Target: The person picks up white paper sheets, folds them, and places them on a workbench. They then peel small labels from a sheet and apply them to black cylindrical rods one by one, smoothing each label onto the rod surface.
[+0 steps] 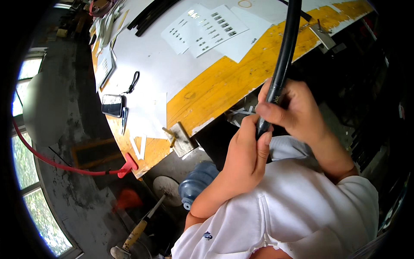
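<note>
A long, glossy black tube (286, 47) rises from my hands over the table's near edge and leaves the picture at the top. It curves slightly, and small light marks show near my grip. My right hand (293, 110) is closed around it, thumb lying across the front. Just below, my left hand (248, 151) grips the lower end with fingers and thumb pressed together. That end shows only in part between the fingers.
A yellow-edged table (194, 99) carries printed sheets (220, 30), black strips (148, 17), a phone (113, 105) and a pen (124, 121). Metal clamps (181, 140) sit on its edge. Below stand a blue water bottle (198, 181) and a yellow-handled tool (136, 235). A red hose (56, 164) hangs left.
</note>
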